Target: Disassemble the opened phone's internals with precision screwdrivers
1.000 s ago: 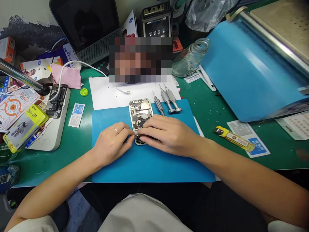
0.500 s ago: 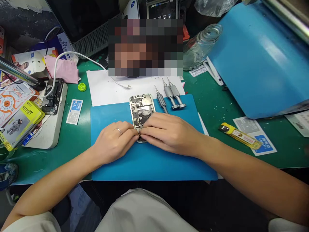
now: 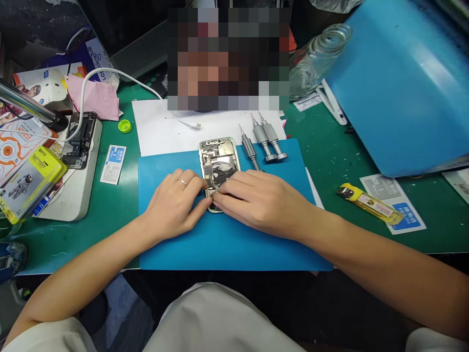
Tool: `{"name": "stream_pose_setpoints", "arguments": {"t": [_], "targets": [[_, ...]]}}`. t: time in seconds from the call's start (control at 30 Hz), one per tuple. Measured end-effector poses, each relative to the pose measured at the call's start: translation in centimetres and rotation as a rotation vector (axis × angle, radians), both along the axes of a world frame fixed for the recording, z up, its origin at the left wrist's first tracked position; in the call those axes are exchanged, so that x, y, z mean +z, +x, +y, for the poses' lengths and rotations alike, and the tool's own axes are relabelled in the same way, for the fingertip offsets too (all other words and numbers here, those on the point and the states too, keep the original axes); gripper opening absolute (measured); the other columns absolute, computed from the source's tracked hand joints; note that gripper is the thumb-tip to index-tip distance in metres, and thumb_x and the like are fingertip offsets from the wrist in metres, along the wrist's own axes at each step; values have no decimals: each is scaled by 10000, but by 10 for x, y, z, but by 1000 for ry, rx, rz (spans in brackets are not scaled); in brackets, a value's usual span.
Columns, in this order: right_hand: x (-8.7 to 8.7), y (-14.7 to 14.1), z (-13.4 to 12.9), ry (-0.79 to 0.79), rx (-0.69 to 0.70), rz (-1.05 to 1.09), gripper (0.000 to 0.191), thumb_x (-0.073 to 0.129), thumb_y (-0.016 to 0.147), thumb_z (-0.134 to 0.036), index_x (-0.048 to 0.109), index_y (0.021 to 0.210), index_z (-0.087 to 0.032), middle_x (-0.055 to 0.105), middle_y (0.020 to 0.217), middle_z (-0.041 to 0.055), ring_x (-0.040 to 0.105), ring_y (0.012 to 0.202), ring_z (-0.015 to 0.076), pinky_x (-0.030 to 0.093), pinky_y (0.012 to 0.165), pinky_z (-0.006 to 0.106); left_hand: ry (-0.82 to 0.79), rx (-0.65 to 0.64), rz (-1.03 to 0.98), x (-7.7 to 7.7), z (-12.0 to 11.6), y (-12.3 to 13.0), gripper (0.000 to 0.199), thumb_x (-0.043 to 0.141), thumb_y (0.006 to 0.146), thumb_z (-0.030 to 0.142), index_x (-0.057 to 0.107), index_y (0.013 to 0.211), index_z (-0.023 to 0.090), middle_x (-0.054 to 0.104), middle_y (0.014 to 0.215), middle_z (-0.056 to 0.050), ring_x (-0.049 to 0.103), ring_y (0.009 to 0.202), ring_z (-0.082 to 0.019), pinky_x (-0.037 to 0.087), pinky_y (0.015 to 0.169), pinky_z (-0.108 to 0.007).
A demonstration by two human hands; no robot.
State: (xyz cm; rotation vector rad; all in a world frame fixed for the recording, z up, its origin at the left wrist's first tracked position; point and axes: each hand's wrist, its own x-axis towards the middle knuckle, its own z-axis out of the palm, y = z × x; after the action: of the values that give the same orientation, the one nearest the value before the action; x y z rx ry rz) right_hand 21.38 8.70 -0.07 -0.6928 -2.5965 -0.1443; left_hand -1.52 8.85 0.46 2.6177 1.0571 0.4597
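Observation:
An opened smartphone (image 3: 220, 154) lies on the blue mat (image 3: 220, 252), its circuit boards and inner parts bare. At its lower left edge is my left hand (image 3: 176, 203), with a ring on one finger. Thumb and forefinger are apart there, their tips touching the phone's edge. My right hand (image 3: 256, 198) lies over the phone's lower right part, fingers bent and tips pinched together near the bottom end. What those fingertips hold, if anything, is too small to make out. Three grey precision screwdrivers (image 3: 249, 149) lie just beyond my right hand.
Left stand a white box (image 3: 82, 195) with another opened phone (image 3: 78, 146) and a yellow battery pack (image 3: 32, 181). A white cable (image 3: 110, 71) arches over white paper (image 3: 154, 127). Right are a glass jar (image 3: 315, 63), a yellow lighter (image 3: 370, 203) and a large blue sheet (image 3: 388, 98).
My left thumb and forefinger have spread apart from a pinch at the phone's lower end, the forefinger moving up its left edge. My right hand stays almost in place. The view has shifted slightly.

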Motion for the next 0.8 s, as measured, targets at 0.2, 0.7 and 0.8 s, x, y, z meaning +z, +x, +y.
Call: {"name": "stream_pose_setpoints", "arguments": {"t": [0.2, 0.7, 0.8], "targets": [[0, -3, 0, 35, 0, 15, 120, 672, 918, -93, 703, 813, -144, 595, 690, 35, 455, 685, 187, 358, 591, 341, -34, 2, 16, 0, 2, 1, 154, 492, 1047, 324, 546, 1002, 188, 641, 1002, -85, 528, 849, -233, 445, 762, -389], [-2, -2, 2, -53, -13, 70, 155, 649, 950, -130, 710, 809, -147, 646, 727, 52, 522, 704, 183, 401, 604, 337, -32, 26, 57, -2, 2, 4, 153, 490, 1028, 315, 559, 984, 185, 628, 999, -82, 524, 861, -242, 445, 764, -397], [-2, 1, 5, -140, -13, 118, 146, 625, 976, -159, 717, 863, -147, 689, 796, 66, 567, 749, 186, 451, 640, 329, -33, 25, 52, -1, 2, 4, 138, 465, 1032, 274, 558, 985, 184, 632, 994, -82, 523, 860, -239, 450, 765, -396]]}}
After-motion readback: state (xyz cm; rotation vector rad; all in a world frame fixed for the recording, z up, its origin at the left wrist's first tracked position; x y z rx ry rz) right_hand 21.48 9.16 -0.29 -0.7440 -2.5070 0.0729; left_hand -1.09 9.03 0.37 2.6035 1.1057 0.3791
